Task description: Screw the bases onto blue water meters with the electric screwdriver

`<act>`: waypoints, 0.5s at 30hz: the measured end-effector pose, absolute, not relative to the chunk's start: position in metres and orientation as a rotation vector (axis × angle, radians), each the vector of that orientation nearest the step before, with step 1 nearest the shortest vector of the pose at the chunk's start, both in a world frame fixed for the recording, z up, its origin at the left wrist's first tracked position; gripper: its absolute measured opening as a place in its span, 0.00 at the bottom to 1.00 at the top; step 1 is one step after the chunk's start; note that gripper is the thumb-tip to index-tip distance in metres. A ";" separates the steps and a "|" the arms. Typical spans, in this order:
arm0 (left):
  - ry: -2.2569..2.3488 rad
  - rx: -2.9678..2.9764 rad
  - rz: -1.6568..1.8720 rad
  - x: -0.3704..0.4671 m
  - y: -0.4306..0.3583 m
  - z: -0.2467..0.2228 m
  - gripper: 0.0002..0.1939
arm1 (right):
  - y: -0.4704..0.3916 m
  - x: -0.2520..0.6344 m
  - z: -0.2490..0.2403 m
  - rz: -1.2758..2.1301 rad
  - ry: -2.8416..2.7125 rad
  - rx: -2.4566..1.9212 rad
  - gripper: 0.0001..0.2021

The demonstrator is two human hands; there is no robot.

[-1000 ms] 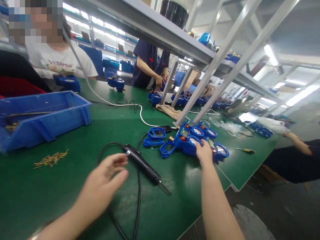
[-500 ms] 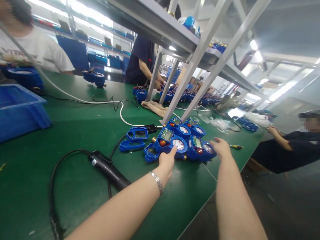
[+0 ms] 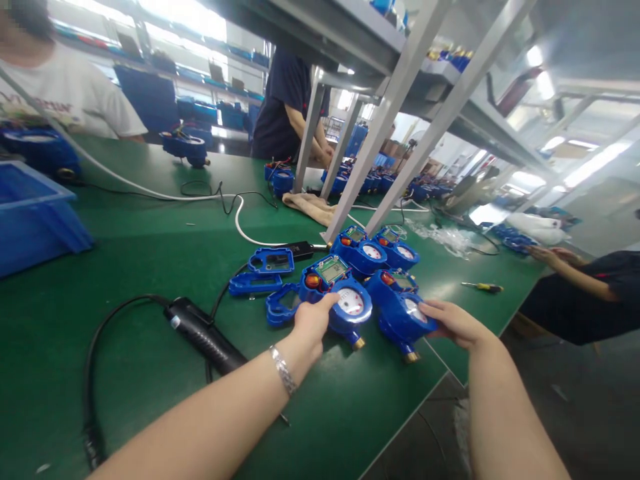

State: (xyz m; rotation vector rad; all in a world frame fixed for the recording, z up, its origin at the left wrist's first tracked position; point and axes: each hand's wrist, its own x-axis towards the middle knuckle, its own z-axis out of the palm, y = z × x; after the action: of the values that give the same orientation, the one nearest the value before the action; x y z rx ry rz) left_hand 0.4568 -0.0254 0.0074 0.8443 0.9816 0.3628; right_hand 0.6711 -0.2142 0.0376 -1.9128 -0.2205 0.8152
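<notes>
Two blue water meters with exposed circuit boards stand side by side on the green table. My left hand (image 3: 311, 325) grips the near-left water meter (image 3: 354, 305), one finger lying by its white round dial. With my right hand (image 3: 453, 321) I hold the near-right water meter (image 3: 395, 308) at its dial end; the fingertips underneath are hidden. Brass pipe ends on both meters point toward me. Just behind them are two more water meters (image 3: 361, 252). Blue frame-like covers (image 3: 271, 260) lie left of my left hand, one close to its fingers.
A black cylindrical electric screwdriver (image 3: 205, 333) with a cable lies at left. Grey shelf posts (image 3: 357, 180) rise behind the meters. A yellow-handled screwdriver (image 3: 487, 287) rests near the right edge. A blue bin (image 3: 35, 217) stands far left; co-workers (image 3: 287, 110) are across the table.
The two near meters have turned so their brass ends face me, and they now stand apart from each other. My right hand has closed on the right meter.
</notes>
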 end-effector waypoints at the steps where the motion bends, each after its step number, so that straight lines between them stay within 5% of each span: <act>1: 0.978 0.866 0.332 0.449 -0.023 0.007 0.15 | -0.212 0.664 0.034 0.835 -0.234 -1.840 0.15; 15: 0.817 0.760 0.247 0.414 -0.038 0.013 0.09 | -0.192 0.554 0.007 0.415 0.083 -1.294 0.06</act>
State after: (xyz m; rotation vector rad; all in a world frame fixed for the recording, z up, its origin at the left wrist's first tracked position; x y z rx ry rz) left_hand 0.4137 -0.0378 0.0125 0.7601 0.8170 0.2470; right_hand 0.5541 -0.1924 0.0074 -1.2942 0.0827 0.4151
